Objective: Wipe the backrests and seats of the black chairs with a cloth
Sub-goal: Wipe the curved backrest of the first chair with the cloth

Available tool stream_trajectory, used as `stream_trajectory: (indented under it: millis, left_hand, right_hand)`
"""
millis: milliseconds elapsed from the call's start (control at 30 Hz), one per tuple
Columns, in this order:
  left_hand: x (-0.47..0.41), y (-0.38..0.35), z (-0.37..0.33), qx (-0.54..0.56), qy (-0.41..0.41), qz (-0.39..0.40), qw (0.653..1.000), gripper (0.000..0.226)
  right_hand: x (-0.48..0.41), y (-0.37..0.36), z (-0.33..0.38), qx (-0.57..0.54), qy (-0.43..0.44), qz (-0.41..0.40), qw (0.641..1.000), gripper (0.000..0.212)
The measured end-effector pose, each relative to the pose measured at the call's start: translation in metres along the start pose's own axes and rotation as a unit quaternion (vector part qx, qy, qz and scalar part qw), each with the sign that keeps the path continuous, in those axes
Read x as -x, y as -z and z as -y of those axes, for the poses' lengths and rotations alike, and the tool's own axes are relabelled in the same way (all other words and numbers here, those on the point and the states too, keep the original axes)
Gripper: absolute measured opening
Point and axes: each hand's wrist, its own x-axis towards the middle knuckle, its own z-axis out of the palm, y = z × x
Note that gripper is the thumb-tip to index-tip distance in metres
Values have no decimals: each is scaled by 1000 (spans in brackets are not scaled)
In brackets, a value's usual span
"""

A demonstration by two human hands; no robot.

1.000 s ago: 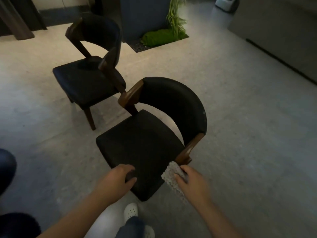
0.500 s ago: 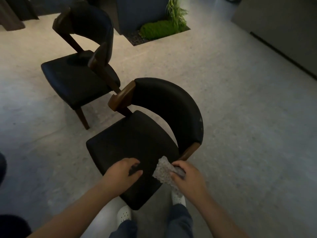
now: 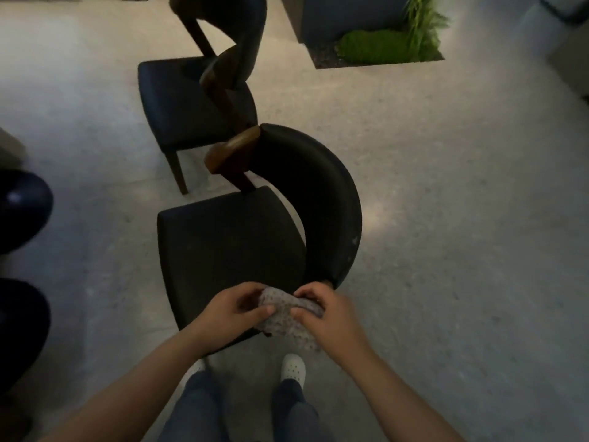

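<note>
Meanwhile, at lower centre of the frame, the left hand and right hand both pinch a bunched grey cloth above the near chair's seat; its backrest and the far chair, upper centre, apparently await wiping.

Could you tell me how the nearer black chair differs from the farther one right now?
The left hand and right hand grip the cloth over a seat corner of the nearer chair; no hand touches the farther chair. The nearer chair's backrest shows whole; the farther chair's is cut by the picture's top edge. Both have black seats, curved black backrests and brown wooden frames.
</note>
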Motion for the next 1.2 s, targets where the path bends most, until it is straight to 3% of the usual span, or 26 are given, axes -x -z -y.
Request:
stream_trajectory:
  millis: [67,167,400,533,700,867,1000,1100,1200]
  left_hand:
    - [4,-16,3,-6,18,-34,999,10]
    - [9,-31,9,24,57,-82,995,7]
    - [10,-43,27,-41,81,-243,966,12]
    - [-10,-54,31,-85,28,-275,957,16]
    - [-59,-79,29,-76,3,-251,965,20]
    - [-91,-100,27,-40,-13,-160,986,28]
    - [-102,-106,39,-85,-25,-162,983,23]
    - [-105,-110,43,-34,-12,-149,988,25]
    - [-104,-109,53,-52,-17,-132,990,28]
  right_hand:
    - [4,1,-12,-8,0,21,1000,23]
    - [10,-4,-29,-27,-9,34,999,24]
    - [13,-2,-63,-6,-76,-104,992,23]
    - [-5,-1,-74,-46,-115,-145,982,45]
    - [-29,-5,-88,-74,-141,-203,966,43]
    - [-33,-5,-99,-86,-118,-232,962,27]
    - [-36,-9,-102,-93,-88,-265,956,27]
    - [-42,-13,-105,-109,-81,-286,948,21]
    - [-47,-17,-110,-111,-75,-302,944,19]
